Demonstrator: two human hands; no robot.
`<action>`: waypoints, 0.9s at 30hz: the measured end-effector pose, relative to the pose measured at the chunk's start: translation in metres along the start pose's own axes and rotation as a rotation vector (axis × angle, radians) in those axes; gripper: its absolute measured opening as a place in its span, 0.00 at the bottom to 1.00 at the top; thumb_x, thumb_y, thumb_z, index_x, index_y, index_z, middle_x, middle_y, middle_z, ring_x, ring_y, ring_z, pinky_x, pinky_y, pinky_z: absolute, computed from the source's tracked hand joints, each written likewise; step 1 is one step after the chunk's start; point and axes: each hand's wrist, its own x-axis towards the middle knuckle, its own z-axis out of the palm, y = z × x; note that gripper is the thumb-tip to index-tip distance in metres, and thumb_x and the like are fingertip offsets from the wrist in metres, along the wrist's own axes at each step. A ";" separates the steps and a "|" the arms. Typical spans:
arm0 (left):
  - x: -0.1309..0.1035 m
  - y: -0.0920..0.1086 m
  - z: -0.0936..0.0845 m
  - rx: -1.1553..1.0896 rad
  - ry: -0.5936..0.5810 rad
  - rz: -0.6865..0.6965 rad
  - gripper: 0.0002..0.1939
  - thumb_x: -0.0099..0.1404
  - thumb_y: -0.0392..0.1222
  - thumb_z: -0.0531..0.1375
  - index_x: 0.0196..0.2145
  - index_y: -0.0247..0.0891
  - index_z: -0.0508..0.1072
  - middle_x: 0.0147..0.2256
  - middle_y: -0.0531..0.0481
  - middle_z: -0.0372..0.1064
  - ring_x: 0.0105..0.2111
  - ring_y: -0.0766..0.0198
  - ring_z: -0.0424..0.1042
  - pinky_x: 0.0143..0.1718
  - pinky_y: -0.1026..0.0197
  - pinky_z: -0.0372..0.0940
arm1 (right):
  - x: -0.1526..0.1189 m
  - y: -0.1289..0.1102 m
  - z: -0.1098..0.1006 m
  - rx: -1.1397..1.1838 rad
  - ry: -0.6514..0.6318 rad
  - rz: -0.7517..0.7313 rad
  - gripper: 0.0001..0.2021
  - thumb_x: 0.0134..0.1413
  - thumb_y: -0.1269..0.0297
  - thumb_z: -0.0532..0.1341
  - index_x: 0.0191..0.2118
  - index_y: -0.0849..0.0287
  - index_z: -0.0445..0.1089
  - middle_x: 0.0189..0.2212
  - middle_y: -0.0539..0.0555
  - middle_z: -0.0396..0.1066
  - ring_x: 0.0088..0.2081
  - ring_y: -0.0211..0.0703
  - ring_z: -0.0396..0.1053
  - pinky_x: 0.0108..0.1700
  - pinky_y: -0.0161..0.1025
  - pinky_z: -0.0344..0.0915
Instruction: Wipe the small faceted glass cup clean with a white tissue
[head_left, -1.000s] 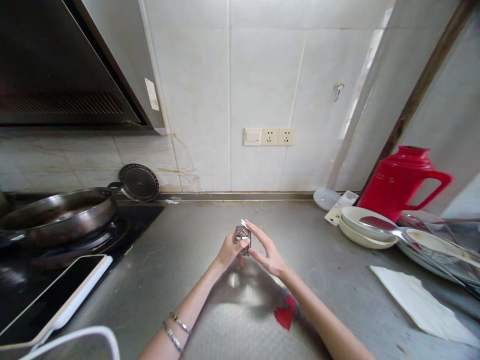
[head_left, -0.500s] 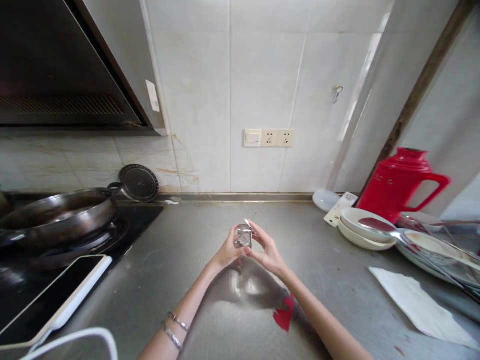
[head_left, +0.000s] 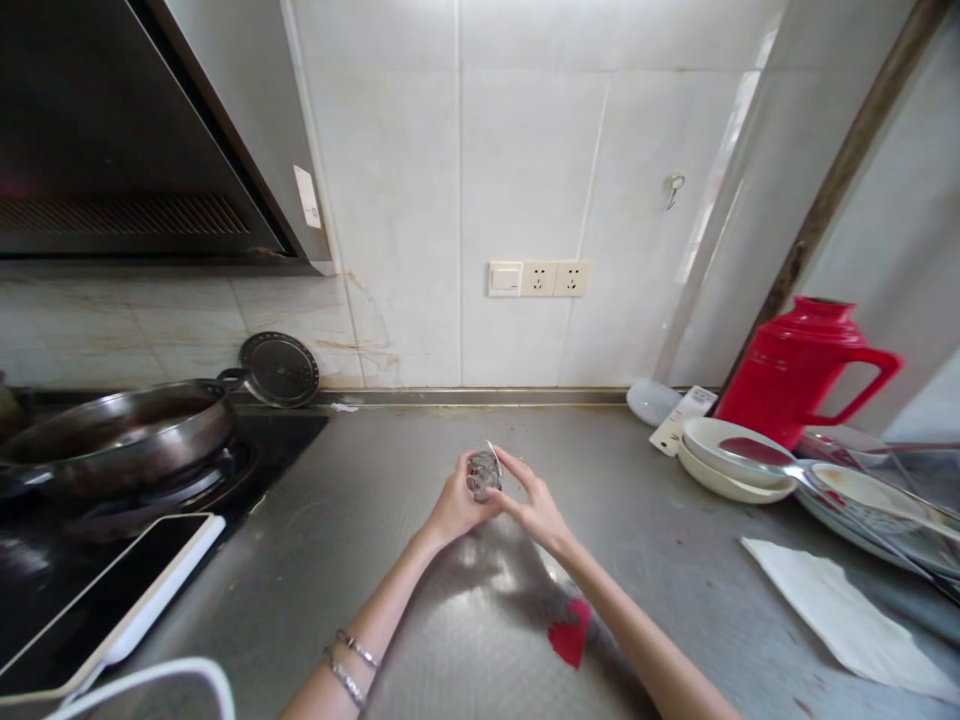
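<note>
A small, clear, glass-like object (head_left: pixel 484 476) is held between both my hands above the middle of the steel counter (head_left: pixel 405 470). My left hand (head_left: pixel 455 505) wraps round its left side. My right hand (head_left: pixel 531 503) grips it from the right, with the thumb at its lower front. A thin, pale edge stands up at its top right, beside my right fingertips. What exactly the object is cannot be made out.
At the left, a pan (head_left: pixel 142 435) sits on the stove, with a phone (head_left: pixel 112 600) nearer. At the right stand a red jug (head_left: pixel 802 370), stacked bowls (head_left: pixel 731 460), plates (head_left: pixel 870 495) and a white cloth (head_left: pixel 840 610). A red reflection shows on the counter.
The clear object has turned in my hands and now looks rounder, less square. My right fingers have shifted slightly along its edge, and my left hand has moved slightly with it.
</note>
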 end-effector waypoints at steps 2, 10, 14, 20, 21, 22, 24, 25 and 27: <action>0.000 0.000 -0.001 0.003 0.006 0.000 0.40 0.44 0.43 0.71 0.52 0.37 0.58 0.42 0.44 0.72 0.38 0.59 0.74 0.41 0.58 0.67 | -0.001 -0.004 -0.002 -0.093 0.006 -0.062 0.29 0.50 0.55 0.65 0.59 0.47 0.63 0.59 0.55 0.64 0.63 0.59 0.54 0.63 0.65 0.47; 0.000 0.002 -0.001 0.032 -0.025 0.021 0.37 0.47 0.39 0.69 0.52 0.37 0.58 0.44 0.44 0.71 0.39 0.59 0.73 0.41 0.58 0.67 | -0.007 -0.015 -0.006 -0.138 -0.029 -0.391 0.21 0.59 0.62 0.58 0.59 0.48 0.64 0.58 0.54 0.64 0.61 0.52 0.59 0.63 0.58 0.53; -0.003 0.005 0.003 0.027 -0.092 0.103 0.38 0.47 0.37 0.68 0.54 0.38 0.57 0.52 0.40 0.67 0.47 0.56 0.71 0.48 0.55 0.65 | -0.005 -0.013 -0.010 -0.178 -0.066 -0.451 0.18 0.61 0.63 0.56 0.57 0.48 0.66 0.56 0.54 0.67 0.60 0.51 0.60 0.63 0.59 0.53; -0.002 0.003 0.004 0.043 -0.129 0.100 0.43 0.43 0.32 0.70 0.55 0.39 0.57 0.55 0.39 0.64 0.52 0.52 0.67 0.53 0.51 0.61 | 0.001 -0.009 -0.013 -0.106 0.010 -0.325 0.15 0.65 0.60 0.52 0.51 0.50 0.72 0.51 0.55 0.72 0.54 0.51 0.68 0.59 0.58 0.60; -0.002 0.002 0.003 0.047 -0.118 0.095 0.42 0.43 0.32 0.70 0.54 0.39 0.57 0.54 0.40 0.64 0.52 0.53 0.67 0.53 0.52 0.62 | 0.000 -0.010 -0.014 -0.094 0.023 -0.321 0.15 0.65 0.60 0.52 0.50 0.50 0.73 0.50 0.54 0.73 0.54 0.50 0.69 0.59 0.57 0.61; -0.001 0.002 0.003 0.049 -0.106 0.092 0.42 0.43 0.32 0.70 0.53 0.39 0.57 0.54 0.40 0.65 0.51 0.53 0.68 0.53 0.52 0.62 | 0.000 -0.011 -0.014 -0.087 0.027 -0.329 0.15 0.65 0.60 0.52 0.49 0.50 0.74 0.49 0.54 0.73 0.53 0.50 0.69 0.59 0.57 0.61; -0.001 0.001 0.002 0.054 -0.089 0.094 0.40 0.43 0.32 0.70 0.52 0.39 0.57 0.52 0.41 0.66 0.50 0.54 0.69 0.51 0.53 0.63 | -0.002 -0.013 -0.013 -0.088 0.008 -0.378 0.14 0.64 0.61 0.53 0.49 0.50 0.74 0.50 0.54 0.72 0.54 0.50 0.68 0.59 0.55 0.62; -0.001 0.001 0.002 0.057 -0.085 0.101 0.39 0.44 0.33 0.70 0.52 0.39 0.57 0.51 0.42 0.67 0.49 0.55 0.69 0.50 0.54 0.64 | -0.003 -0.014 -0.013 -0.095 -0.008 -0.408 0.14 0.64 0.62 0.53 0.49 0.50 0.74 0.51 0.54 0.72 0.55 0.51 0.68 0.59 0.55 0.62; -0.002 0.000 0.003 0.070 -0.079 0.129 0.38 0.45 0.35 0.70 0.51 0.39 0.57 0.49 0.43 0.67 0.48 0.56 0.70 0.48 0.55 0.64 | -0.003 -0.017 -0.012 -0.110 -0.032 -0.454 0.14 0.63 0.63 0.54 0.51 0.49 0.73 0.51 0.55 0.72 0.56 0.51 0.67 0.59 0.54 0.62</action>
